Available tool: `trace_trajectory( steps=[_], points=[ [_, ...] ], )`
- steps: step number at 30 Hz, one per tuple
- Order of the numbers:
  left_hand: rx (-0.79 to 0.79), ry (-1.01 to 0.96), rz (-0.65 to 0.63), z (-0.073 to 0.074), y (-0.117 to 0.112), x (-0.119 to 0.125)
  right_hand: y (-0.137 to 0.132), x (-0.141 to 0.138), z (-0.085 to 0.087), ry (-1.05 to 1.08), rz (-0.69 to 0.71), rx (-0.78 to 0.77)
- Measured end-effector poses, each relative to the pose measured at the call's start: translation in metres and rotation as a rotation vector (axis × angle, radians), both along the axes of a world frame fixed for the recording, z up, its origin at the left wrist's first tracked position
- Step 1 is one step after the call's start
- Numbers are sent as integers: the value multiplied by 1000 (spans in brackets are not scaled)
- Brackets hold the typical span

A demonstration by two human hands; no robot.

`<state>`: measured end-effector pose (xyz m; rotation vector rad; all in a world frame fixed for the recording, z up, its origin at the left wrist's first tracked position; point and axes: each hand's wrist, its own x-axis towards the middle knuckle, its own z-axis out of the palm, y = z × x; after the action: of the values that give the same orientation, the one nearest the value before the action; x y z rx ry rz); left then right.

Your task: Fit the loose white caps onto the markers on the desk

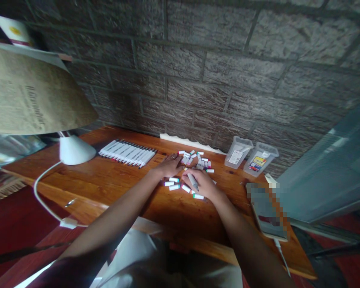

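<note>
My right hand (203, 181) is closed around a marker (193, 182) with a white-grey barrel and a dark lower end. It hovers over or rests among the loose marker caps (174, 187), which are white with coloured ends. Just left of it, my left hand (169, 166) lies with its fingers stretched toward the caps, a ring on one finger. Whether its fingertips touch a cap is hard to make out. More caps lie in a loose heap beyond both hands. Farther left, a neat row of white markers (127, 153) with dark ends lies side by side.
Two clear plastic boxes (237, 153) stand at the back right. A phone (268, 214) on a cable lies at the right edge of the wooden table (129, 188). On the left stands a lamp (75, 150). A brick wall (180, 92) rises behind.
</note>
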<state>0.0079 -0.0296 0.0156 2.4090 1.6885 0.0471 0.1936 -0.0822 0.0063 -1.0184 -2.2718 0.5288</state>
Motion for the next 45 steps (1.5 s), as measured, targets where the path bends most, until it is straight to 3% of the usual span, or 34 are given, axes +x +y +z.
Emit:
trace_trajectory(
  steps=[9,26,34,45],
  points=[
    [10,-6,14,-9,5,0,-2,0,5,-24,-2,-6],
    [30,9,-2,-3,4,1,-1,0,5,-54,-17,-23],
    [40,2,-22,-10,9,-2,0,-1,2,-43,-36,-22],
    [18,20,-9,-1,2,1,-5,-1,9,-51,-28,-33]
  ],
)
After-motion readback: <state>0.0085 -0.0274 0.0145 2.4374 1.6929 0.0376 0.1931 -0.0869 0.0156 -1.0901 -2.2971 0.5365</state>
